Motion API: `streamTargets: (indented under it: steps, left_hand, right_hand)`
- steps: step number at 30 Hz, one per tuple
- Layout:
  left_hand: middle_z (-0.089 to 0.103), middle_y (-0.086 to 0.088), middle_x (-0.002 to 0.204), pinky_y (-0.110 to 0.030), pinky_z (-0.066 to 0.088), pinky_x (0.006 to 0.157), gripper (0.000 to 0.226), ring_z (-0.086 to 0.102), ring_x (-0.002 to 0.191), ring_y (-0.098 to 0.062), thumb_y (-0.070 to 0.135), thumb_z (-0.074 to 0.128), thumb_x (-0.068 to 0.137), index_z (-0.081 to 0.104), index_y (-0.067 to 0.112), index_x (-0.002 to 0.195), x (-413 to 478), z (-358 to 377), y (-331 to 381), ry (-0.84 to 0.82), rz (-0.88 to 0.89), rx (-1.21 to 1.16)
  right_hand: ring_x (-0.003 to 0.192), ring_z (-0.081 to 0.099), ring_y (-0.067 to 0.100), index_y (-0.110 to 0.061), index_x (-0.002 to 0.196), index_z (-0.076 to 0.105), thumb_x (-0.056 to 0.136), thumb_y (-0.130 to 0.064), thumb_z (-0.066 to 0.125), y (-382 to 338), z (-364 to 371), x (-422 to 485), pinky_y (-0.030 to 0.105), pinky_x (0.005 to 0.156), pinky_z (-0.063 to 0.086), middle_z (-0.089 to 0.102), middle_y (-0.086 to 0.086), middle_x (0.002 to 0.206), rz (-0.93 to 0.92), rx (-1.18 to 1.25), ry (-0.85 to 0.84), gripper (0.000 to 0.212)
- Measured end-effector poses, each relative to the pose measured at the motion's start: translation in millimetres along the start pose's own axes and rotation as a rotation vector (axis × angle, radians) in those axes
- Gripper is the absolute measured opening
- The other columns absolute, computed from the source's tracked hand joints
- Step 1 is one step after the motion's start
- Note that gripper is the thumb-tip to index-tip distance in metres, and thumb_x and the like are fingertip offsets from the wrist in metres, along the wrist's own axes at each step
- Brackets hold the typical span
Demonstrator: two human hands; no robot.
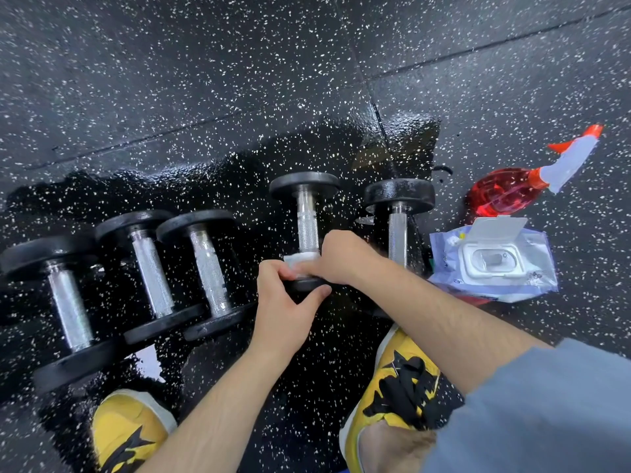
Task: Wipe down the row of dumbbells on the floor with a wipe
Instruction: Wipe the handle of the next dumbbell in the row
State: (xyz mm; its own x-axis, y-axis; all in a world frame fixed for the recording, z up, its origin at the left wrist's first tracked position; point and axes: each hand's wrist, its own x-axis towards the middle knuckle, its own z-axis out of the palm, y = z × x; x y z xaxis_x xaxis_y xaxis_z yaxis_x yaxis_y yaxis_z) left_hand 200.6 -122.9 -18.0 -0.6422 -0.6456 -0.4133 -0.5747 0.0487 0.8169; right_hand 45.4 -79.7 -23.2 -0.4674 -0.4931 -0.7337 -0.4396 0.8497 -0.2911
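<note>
**A:** Where's the wipe [300,260]?
**B:** Wrapped round the handle of the fourth dumbbell [307,216], at the near end, with the right hand [341,257] clenched over it.
**A:** And the left hand [283,302]?
**B:** Gripping that dumbbell's near head, fingers curled. The wipes pack [491,261] lies beside the fifth dumbbell [397,230].

Black speckled floor [205,63], wet patch [256,165] — dumbbells [208,268] in row; spray bottle [505,192], open wipes pack [491,261] at right.

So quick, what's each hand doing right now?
Left hand: grips the near end of the dumbbell.
Right hand: holds the wipe against that dumbbell's handle.
</note>
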Motion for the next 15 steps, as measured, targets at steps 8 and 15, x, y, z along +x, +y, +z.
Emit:
streamTargets:
  steps: [8, 15]
  left_hand:
    - [0.047, 0.006, 0.098, -0.011, 0.037, 0.079, 0.055, 0.047, 0.088, -0.004, 0.017, 0.088, 0.074, 0.038, 0.03, 0.092, 3, -6, 0, -0.006, -0.003, 0.01]
    - [0.052, 0.005, 0.097, -0.008, 0.037, 0.075, 0.054, 0.048, 0.083, 0.004, 0.018, 0.089, 0.073, 0.04, 0.026, 0.093, 5, -9, 3, -0.032, -0.023, 0.013]
  right_hand:
    - [0.061, 0.041, 0.024, -0.008, 0.072, 0.053, 0.096, -0.05, 0.058, 3, -18, 4, 0.028, 0.045, 0.025, 0.043, 0.005, 0.063, -0.11, -0.219, -0.16, 0.049]
    - [0.062, 0.051, 0.018, -0.009, 0.074, 0.052, 0.085, -0.067, 0.063, -11, -8, -1, 0.028, 0.048, 0.034, 0.052, 0.0, 0.069, -0.068, -0.151, -0.085, 0.06]
